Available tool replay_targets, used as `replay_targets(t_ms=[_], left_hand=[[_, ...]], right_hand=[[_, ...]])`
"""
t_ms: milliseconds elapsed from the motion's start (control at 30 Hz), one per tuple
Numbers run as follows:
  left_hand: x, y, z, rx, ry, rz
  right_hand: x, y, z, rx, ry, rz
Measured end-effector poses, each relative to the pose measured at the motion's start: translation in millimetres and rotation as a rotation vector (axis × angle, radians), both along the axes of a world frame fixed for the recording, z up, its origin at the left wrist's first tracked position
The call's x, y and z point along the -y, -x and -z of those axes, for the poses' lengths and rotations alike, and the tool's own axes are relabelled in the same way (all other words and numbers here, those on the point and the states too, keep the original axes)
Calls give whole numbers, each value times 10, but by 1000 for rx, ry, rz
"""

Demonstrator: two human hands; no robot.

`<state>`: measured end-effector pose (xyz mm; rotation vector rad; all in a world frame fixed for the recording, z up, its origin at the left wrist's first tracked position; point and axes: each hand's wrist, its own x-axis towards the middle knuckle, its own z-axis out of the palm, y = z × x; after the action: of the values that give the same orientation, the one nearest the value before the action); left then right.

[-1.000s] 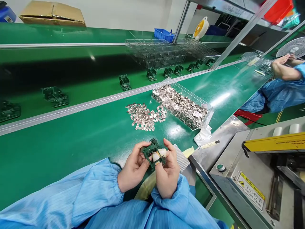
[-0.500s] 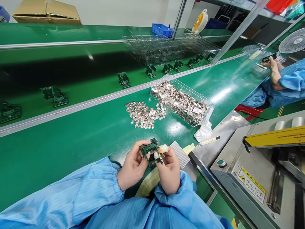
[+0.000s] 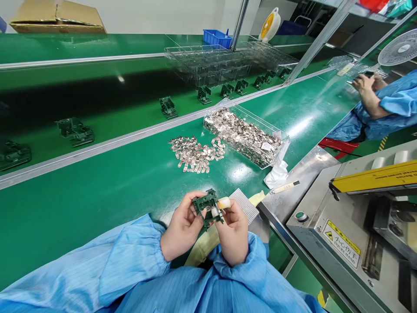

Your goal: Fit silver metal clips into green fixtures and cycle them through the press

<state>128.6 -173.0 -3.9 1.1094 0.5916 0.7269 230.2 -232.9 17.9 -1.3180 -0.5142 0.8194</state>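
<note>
Between my two hands, close to my body, is a green circuit board assembly (image 3: pixel 207 204) with an opening in its middle. My left hand (image 3: pixel 183 228) grips its left side, thumb in front and fingers behind. My right hand (image 3: pixel 233 230) holds the right side, with white covers on the thumb and a fingertip. Whether a small part is pinched in there cannot be made out. Beyond the hands lies a loose pile of small silvery metal pieces (image 3: pixel 195 154) on the green bench (image 3: pixel 130 191). A clear plastic tray (image 3: pixel 282 152) full of the same pieces stands right of the pile.
Several green board assemblies (image 3: pixel 167 107) sit on the conveyor (image 3: pixel 137 98) beyond a metal rail. Stacked clear trays (image 3: pixel 208 65) stand behind them. On the right are a machine (image 3: pixel 312 228) with a warning label, a white cloth (image 3: pixel 276 174) and a co-worker's hands (image 3: pixel 368 91).
The view has shifted slightly. Both my hands keep their hold on the circuit board assembly with barely any movement. The co-worker's hands have moved a little to the left.
</note>
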Motion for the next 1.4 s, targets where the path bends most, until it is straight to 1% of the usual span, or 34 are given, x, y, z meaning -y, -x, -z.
replay_targets(t_ms=[167,400,533,633,700,767,800,833,867,900,967,1033,1100,1233,1333,1400], left_hand=[[15,1,1,10,-33,-29],[39,17,-18,-41,-86,-59],[116,2,-59,-62,-113,-31],[195,-28,-112,-79,-124,35],[220,-64,-141,-77,-111,116],[205,-132,-148,-73,-104,168],[182,-184,-142,-73,-110,170],[153,-249,-130,-77,-122,161],[121,-329,-112,-88,-138,149],[88,-420,-91,-101,-157,144],[34,-619,-44,-113,-198,154],[4,-797,6,-114,-236,180],[-6,-910,54,-119,-271,199],[-7,-929,116,-168,-384,190],[-8,-883,127,-196,-454,183],[-8,-869,128,-205,-475,183]], right_hand=[[-11,38,-22,-11,-25,10],[9,57,-17,-27,-42,18],[96,62,-26,-26,-46,38],[285,-7,10,19,-64,51],[489,-128,103,94,-56,104],[719,-300,256,172,2,252],[825,-393,346,197,51,332],[911,-478,438,205,100,382],[971,-550,525,201,144,384],[1000,-600,602,190,172,353],[970,-632,712,177,187,241],[861,-595,765,183,162,185],[743,-541,784,199,140,179],[653,-512,837,266,118,177],[701,-558,919,346,125,142],[748,-599,974,406,143,92]])
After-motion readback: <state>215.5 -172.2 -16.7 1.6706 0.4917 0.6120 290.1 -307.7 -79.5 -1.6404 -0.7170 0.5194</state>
